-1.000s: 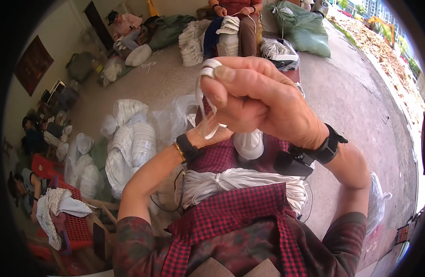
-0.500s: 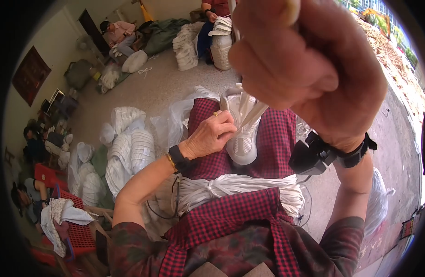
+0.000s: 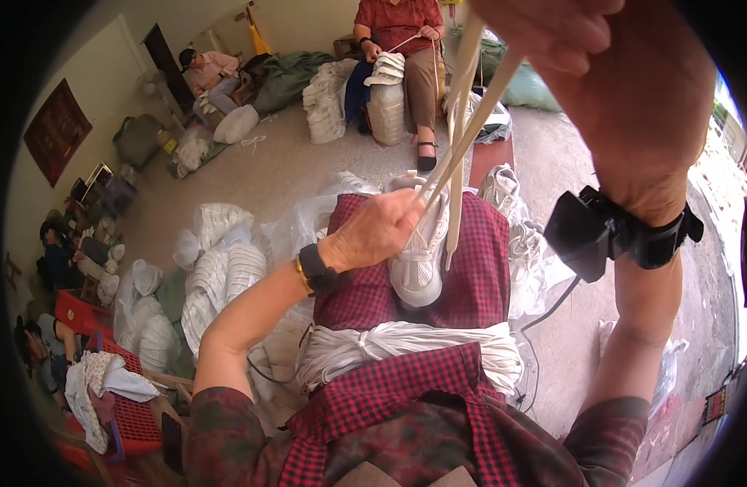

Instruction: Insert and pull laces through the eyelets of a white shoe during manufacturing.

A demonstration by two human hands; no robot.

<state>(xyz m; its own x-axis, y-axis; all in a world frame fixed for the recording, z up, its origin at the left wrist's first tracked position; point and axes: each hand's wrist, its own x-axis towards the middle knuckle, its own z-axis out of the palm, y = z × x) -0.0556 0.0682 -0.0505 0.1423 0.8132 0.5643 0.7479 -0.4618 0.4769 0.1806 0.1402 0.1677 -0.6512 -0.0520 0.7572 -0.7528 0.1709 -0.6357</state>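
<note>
Tension on the white laces (image 3: 458,154) is the thing to watch. The right hand (image 3: 600,89) is raised close to the camera, clenched around the lace ends and drawing them up taut from the white shoe (image 3: 418,260), which lies on the person's lap over the checked red cloth. The left hand (image 3: 373,231) presses down on the shoe's upper, fingers closed where the laces leave the eyelets.

If the pull outruns that pinning grip, the shoe could lift or roll off the knees toward the floor. An uneven draw would likely leave one lace end shorter than the other, or bunch the upper. The laces run near the black wrist device (image 3: 588,235) and its cable, so a loop might snag there. The bundle of white cords (image 3: 406,349) across the lap sits just below the shoe; a loose lace end could tangle with it.
</note>
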